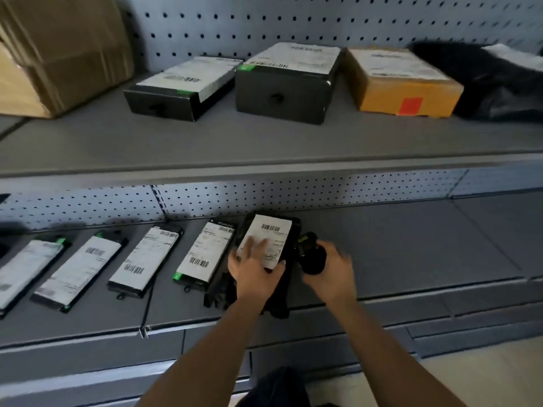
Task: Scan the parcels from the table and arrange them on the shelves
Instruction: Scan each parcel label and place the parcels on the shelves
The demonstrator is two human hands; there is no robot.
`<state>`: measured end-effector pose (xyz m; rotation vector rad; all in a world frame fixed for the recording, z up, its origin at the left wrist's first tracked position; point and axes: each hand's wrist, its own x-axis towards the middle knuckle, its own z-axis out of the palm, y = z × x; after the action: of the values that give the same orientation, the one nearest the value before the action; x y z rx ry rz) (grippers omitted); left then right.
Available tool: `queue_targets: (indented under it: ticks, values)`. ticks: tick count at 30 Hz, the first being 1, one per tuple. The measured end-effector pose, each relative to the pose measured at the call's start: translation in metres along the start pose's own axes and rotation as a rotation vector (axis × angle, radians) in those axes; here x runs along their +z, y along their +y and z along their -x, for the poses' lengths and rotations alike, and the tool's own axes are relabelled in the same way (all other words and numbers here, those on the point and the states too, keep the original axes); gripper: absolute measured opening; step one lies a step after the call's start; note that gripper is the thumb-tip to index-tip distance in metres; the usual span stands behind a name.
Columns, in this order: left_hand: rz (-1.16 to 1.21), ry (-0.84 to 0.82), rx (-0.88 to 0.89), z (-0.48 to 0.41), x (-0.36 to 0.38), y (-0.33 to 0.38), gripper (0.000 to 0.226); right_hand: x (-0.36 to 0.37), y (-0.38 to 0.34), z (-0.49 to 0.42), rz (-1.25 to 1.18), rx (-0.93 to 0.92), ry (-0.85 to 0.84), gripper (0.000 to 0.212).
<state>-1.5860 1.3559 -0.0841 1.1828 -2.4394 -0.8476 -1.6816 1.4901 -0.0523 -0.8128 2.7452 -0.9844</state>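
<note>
1. While I watch through the head camera, the left hand (pixel 255 270) lies on top of the black parcel (pixel 279 245). Its fingers are straight and spread across the white label (pixel 274 230), and the thumb reaches toward the label's right edge.
2. That parcel sits on the lower shelf (pixel 411 245), at the right end of a row, with its near end at the shelf's front edge. It is close against the neighbouring parcel; I cannot tell whether they overlap.
3. The right hand (pixel 332 273) is curled around a black scanner (pixel 311 254) with yellow on its head, just right of the parcel. This hand is blurred, so I cannot make out each finger.
4. Four flat parcels with white barcode labels lie left of the black parcel on the same shelf: the far-left one (pixel 26 268), the second (pixel 79 268), the third (pixel 144 257) and the fourth (pixel 205 251). All are angled the same way.
5. On the upper shelf (pixel 205 142) I see stacked cardboard boxes (pixel 58 54) at the left. Next come a low black box (pixel 182 86), a taller black box (pixel 288 83), a yellow-brown box (pixel 402 80) with a red sticker, and a black bag (pixel 499 83) at the right.
6. A pegboard (pixel 293 19) backs both shelves.
</note>
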Motion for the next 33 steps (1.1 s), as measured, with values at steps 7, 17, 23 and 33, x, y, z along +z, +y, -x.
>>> queue_targets:
  ticks: [7,17,23,33]
  values:
    - [-0.07,0.006,-0.102,-0.009,0.03,0.011,0.081,0.013,0.033,-0.013,-0.026,-0.013,-0.039,0.072]
    - [0.014,0.156,-0.21,0.107,-0.031,0.04,0.067,-0.053,0.007,0.044,-0.079,-0.142,-0.204,0.072]
    - [-0.047,0.264,-0.337,0.183,-0.061,0.009,0.064,-0.031,-0.033,0.095,-0.125,-0.273,-0.334,0.067]
    - [-0.028,0.497,-0.64,0.289,-0.175,-0.131,0.059,0.078,-0.165,0.216,-0.193,-0.524,-0.499,0.063]
